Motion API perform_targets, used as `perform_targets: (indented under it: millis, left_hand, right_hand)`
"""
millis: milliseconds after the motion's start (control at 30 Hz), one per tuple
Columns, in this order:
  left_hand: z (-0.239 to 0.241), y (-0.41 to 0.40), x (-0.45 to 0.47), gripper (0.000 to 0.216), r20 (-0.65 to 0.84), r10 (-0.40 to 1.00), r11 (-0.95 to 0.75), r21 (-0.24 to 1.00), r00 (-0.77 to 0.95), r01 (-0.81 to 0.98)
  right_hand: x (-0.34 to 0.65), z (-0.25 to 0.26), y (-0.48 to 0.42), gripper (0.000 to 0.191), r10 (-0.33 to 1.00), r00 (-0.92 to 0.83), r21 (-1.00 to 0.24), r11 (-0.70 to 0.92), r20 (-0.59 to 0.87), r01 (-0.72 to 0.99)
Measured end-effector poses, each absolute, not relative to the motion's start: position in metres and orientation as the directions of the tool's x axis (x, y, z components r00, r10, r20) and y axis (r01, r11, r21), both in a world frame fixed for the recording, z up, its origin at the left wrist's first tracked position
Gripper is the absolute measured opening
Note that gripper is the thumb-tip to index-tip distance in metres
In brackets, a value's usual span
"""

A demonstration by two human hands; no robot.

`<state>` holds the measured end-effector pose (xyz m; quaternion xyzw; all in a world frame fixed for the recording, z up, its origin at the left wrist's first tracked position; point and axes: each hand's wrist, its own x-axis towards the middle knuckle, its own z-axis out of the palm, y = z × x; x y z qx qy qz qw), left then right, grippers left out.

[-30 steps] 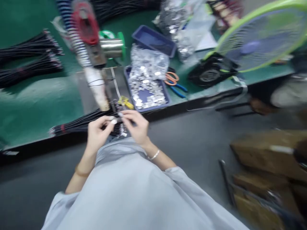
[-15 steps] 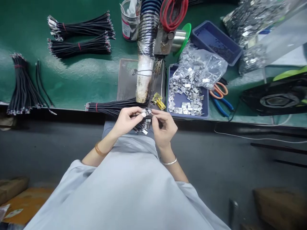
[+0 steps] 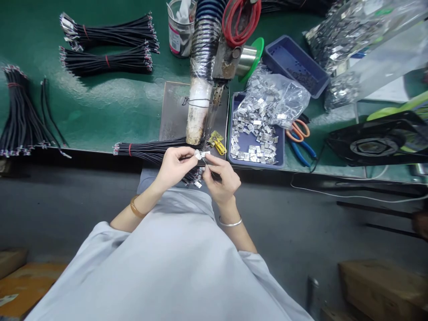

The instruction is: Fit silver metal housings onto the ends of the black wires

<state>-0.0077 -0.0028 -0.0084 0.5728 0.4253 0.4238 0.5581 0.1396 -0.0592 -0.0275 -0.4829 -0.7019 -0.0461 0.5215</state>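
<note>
My left hand [image 3: 175, 168] is closed in a pinch at the table's front edge, with a small silvery metal tab [image 3: 204, 154] at its fingertips. Close on its right, my right hand [image 3: 222, 178] pinches what looks like a thin wire [image 3: 204, 162] slanting toward that tab. Below the fingertips, several tabbed cable ends [image 3: 197, 183] hang over the lap. A bundle of black cables [image 3: 147, 149] with a red tie runs in behind my left hand. Above both hands a soldering iron [image 3: 214, 104] points down, beside a white-wrapped hose end [image 3: 198, 116].
A blue tray [image 3: 282, 154] of metal tabs stands right of the hands, with a plastic bag [image 3: 292, 98] on it. Pliers [image 3: 301, 145], a black fan [image 3: 377, 140] and a second tray [image 3: 323, 87] lie further right. Cable bundles [image 3: 110, 60] and a tub [image 3: 175, 38] are at the back left.
My right hand has come closer to my left, and its fingertips now almost meet the tab. The whole view has shifted slightly.
</note>
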Motion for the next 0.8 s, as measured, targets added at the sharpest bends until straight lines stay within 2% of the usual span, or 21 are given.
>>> perform_targets:
  millis: [200,800]
  left_hand:
    - [-0.007,-0.002,0.000,0.020,-0.001,0.984,0.000,1.000,0.180,0.001]
    - [-0.007,-0.002,0.001,0.023,0.008,0.988,0.005,0.997,0.157,-0.082]
  right_hand:
    - [0.141,-0.023,-0.053,0.019,0.631,0.015,-0.422,0.500,0.775,0.756]
    - [0.147,-0.017,-0.045,0.020,0.558,-0.123,-0.254,0.549,0.821,0.796]
